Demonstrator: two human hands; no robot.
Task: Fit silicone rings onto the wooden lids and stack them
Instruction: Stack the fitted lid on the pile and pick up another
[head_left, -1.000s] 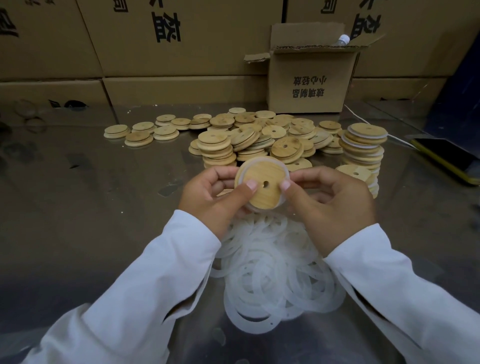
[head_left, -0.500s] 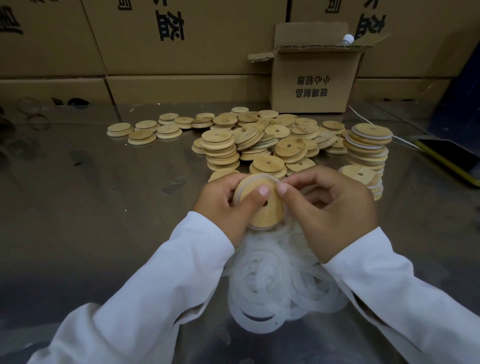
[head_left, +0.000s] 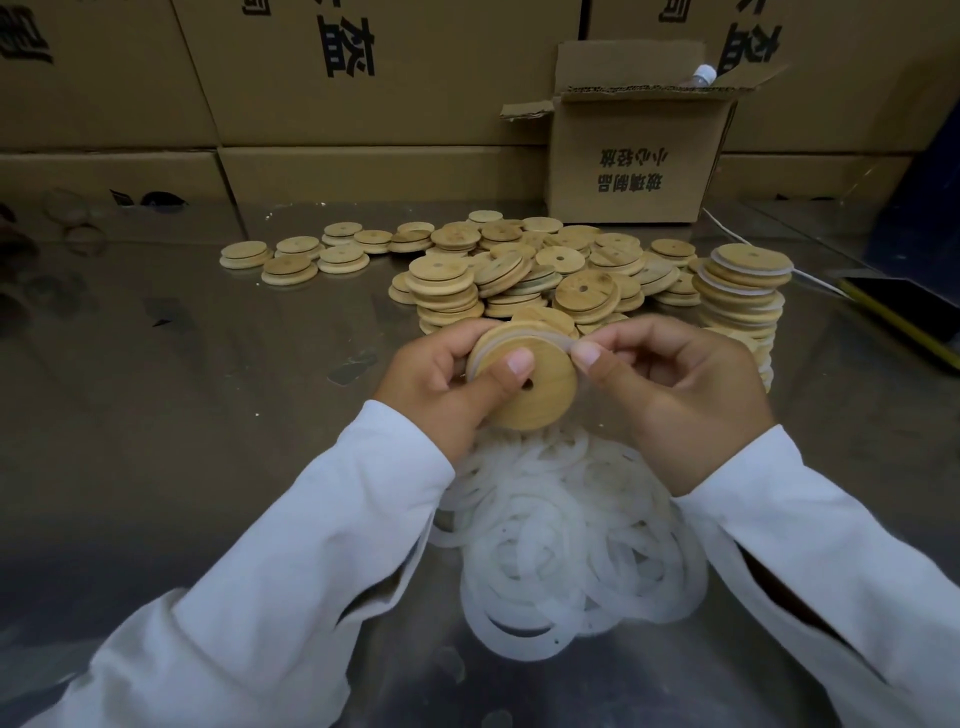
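Since the earlier frame, right hand (head_left: 675, 395) shifts from lid face to rim and pinches the soft, stretchy silicone ring (head_left: 556, 338). Left hand (head_left: 441, 384) grips the light, rigid wooden lid (head_left: 530, 400), thumb on face, above the surface (head_left: 208, 389). Hold the lid by its edges.

Long white cloth left sleeve (head_left: 291, 545) and right sleeve (head_left: 810, 535) — soft, wrinkly — stop at the bare left hand (head_left: 441, 384) and right hand (head_left: 685, 395).
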